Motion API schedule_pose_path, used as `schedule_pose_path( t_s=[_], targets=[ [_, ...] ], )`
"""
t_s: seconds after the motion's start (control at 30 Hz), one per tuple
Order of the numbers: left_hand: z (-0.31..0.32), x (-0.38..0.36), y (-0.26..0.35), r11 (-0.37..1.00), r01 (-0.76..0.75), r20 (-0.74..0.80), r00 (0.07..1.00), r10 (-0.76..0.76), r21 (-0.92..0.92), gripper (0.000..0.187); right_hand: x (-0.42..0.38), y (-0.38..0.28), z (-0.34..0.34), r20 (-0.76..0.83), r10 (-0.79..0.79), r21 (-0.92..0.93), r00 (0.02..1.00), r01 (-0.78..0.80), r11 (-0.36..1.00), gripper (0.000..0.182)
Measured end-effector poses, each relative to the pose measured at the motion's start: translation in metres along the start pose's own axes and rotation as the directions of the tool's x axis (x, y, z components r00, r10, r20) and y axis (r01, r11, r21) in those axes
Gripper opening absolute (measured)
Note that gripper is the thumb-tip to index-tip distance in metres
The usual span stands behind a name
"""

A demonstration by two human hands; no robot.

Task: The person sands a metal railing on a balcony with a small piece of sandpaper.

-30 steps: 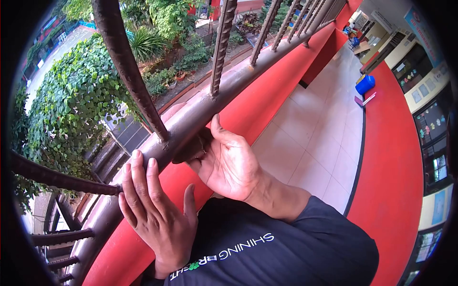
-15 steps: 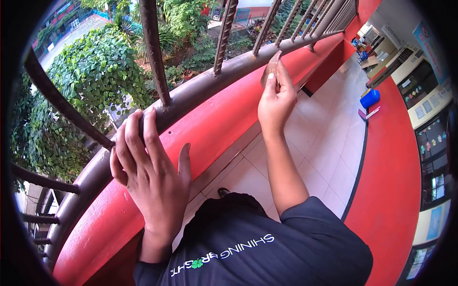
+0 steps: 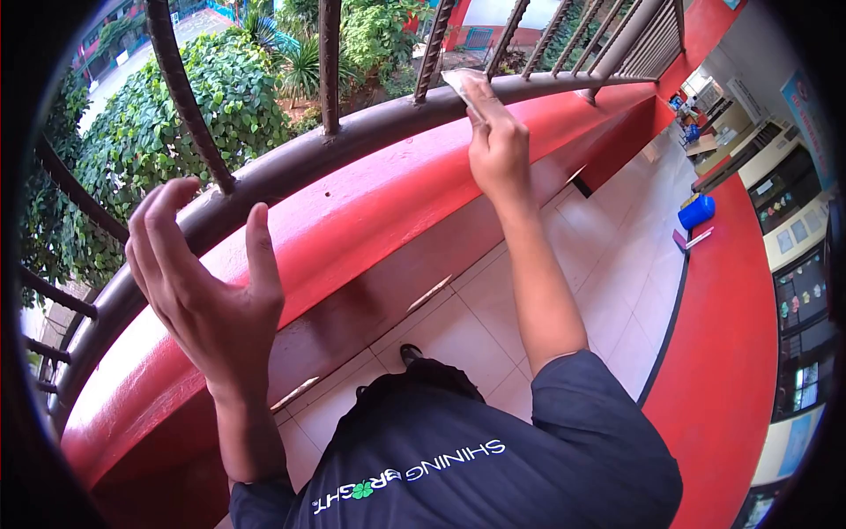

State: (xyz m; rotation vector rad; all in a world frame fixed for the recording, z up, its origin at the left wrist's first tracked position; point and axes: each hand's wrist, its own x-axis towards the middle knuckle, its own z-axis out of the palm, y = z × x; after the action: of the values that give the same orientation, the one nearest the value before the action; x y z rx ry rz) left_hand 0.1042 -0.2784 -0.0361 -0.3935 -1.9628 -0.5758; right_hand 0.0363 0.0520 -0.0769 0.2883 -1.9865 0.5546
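Observation:
My right hand (image 3: 500,145) grips a thin folded sheet (image 3: 465,86) that looks like sandpaper, pale on the side that shows. Its fingers lie along the sheet, over the upper edge of the dark brown round rail (image 3: 370,121), near the foot of a vertical bar. Closer to me, my left hand (image 3: 207,273) is open and holds nothing. Its thumb is spread wide from the curved fingers, and the fingertips overlap the rail in this view. Below the rail runs a glossy red ledge (image 3: 352,198).
Twisted dark bars (image 3: 187,97) rise from the rail, with leafy bushes (image 3: 194,115) beyond them. Pale tiles (image 3: 458,331) cover the walkway floor. A blue bin (image 3: 696,212) stands by the red-painted wall (image 3: 718,353) at right.
My left hand has come off the rail, its thumb and fingers spreading apart. My right hand has turned over with the sheet and shifted slightly left. The view has shifted too.

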Motion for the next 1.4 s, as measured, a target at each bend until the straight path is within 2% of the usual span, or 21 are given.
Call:
schedule_pose_path(
  t_s=[0.03,0.17,0.23,0.37,0.4,0.5,0.53,0.63,0.67,0.7,0.77,0.83,0.87,0.9,0.93,1.0,1.1,1.2,1.23,1.27,1.4],
  targets=[
    [0.006,0.001,-0.005,0.999,0.025,-0.031,0.999,-0.024,0.025,0.055,0.009,0.001,-0.01,0.055,0.111,0.062,0.992,-0.114,0.992,0.045],
    [0.014,-0.007,-0.012,0.957,-0.02,0.151,0.988,-0.025,0.289,0.072,-0.008,-0.038,0.007,0.049,-0.008,0.151,0.999,0.0,0.989,0.039],
    [0.014,-0.009,-0.011,0.922,-0.058,0.221,0.975,-0.03,0.382,0.074,0.009,-0.021,-0.016,0.114,0.318,0.023,0.941,-0.322,0.946,0.038],
    [0.0,0.011,0.0,0.934,-0.053,0.347,0.935,-0.078,0.353,0.073,-0.015,-0.059,0.015,-0.058,-0.001,0.038,0.998,0.003,0.999,0.036],
    [0.002,0.014,-0.005,0.933,-0.089,0.352,0.935,-0.042,0.349,0.075,-0.013,-0.044,0.001,0.104,0.286,0.001,0.953,-0.287,0.958,0.039],
    [0.002,0.044,-0.007,0.95,0.034,0.629,0.742,-0.232,0.31,0.087,-0.017,-0.042,0.005,-0.052,0.281,-0.088,0.958,-0.285,0.954,0.038],
    [0.003,0.045,-0.008,0.949,0.044,0.62,0.748,-0.238,0.312,0.087,-0.025,-0.06,0.013,-0.011,0.022,-0.005,1.0,-0.022,1.0,0.036],
    [0.009,0.033,-0.018,0.913,-0.143,0.474,0.878,-0.061,0.382,0.095,-0.008,-0.006,-0.015,-0.003,0.255,0.066,0.967,-0.254,0.965,0.033],
    [0.007,0.035,-0.016,0.917,-0.117,0.519,0.848,-0.108,0.381,0.095,-0.017,-0.013,0.003,-0.133,0.136,-0.08,0.982,-0.148,0.986,0.035],
    [0.006,0.039,-0.012,0.92,-0.083,0.552,0.819,-0.156,0.384,0.096,-0.025,-0.04,0.013,-0.039,0.007,-0.008,0.999,-0.007,1.0,0.034],
    [0.007,0.034,-0.014,0.928,-0.11,0.52,0.848,-0.099,0.357,0.096,-0.002,-0.04,-0.025,0.131,0.527,-0.387,0.84,-0.446,0.807,0.034],
    [0.007,0.028,-0.019,0.925,-0.137,0.481,0.875,-0.055,0.354,0.096,0.002,0.026,-0.075,-0.012,0.627,-0.441,0.779,-0.567,0.696,0.036],
    [0.009,0.028,-0.022,0.923,-0.158,0.454,0.891,-0.02,0.351,0.096,-0.015,0.056,-0.094,-0.163,0.395,-0.228,0.904,-0.424,0.877,0.036],
    [0.008,0.027,-0.022,0.92,-0.177,0.435,0.9,0.008,0.349,0.096,-0.027,0.046,-0.122,-0.187,0.602,-0.075,0.776,-0.623,0.779,0.038],
    [0.006,0.029,-0.018,0.914,-0.14,0.473,0.879,-0.063,0.381,0.097,-0.057,0.06,-0.139,-0.282,0.6,0.036,0.749,-0.616,0.787,0.039],
    [0.006,0.031,-0.013,0.904,-0.108,0.489,0.864,-0.12,0.414,0.097,-0.126,0.051,-0.175,-0.268,0.811,0.4,0.521,-0.706,0.585,0.038],
    [0.009,0.03,-0.008,0.897,-0.066,0.484,0.858,-0.173,0.438,0.098,-0.302,0.106,-0.205,0.175,0.978,0.785,-0.117,-0.582,-0.21,0.04],
    [0.01,0.032,-0.01,0.889,-0.064,0.502,0.842,-0.196,0.454,0.099,-0.547,0.108,-0.208,0.244,0.925,0.427,-0.293,-0.824,-0.373,0.048],
    [0.012,0.03,-0.012,0.891,-0.067,0.514,0.835,-0.196,0.448,0.1,-0.611,0.07,-0.235,0.272,0.815,-0.185,-0.512,-0.859,-0.477,0.052],
    [0.013,0.03,-0.012,0.885,-0.061,0.512,0.833,-0.21,0.462,0.102,-0.653,0.031,-0.272,0.37,0.568,-0.806,-0.736,-0.557,-0.197,0.061],
    [0.016,0.028,-0.013,0.901,-0.006,0.439,0.875,-0.205,0.434,0.102,-0.679,-0.05,-0.335,0.516,0.585,-0.59,-0.625,-0.755,-0.286,0.06]
  ],
)
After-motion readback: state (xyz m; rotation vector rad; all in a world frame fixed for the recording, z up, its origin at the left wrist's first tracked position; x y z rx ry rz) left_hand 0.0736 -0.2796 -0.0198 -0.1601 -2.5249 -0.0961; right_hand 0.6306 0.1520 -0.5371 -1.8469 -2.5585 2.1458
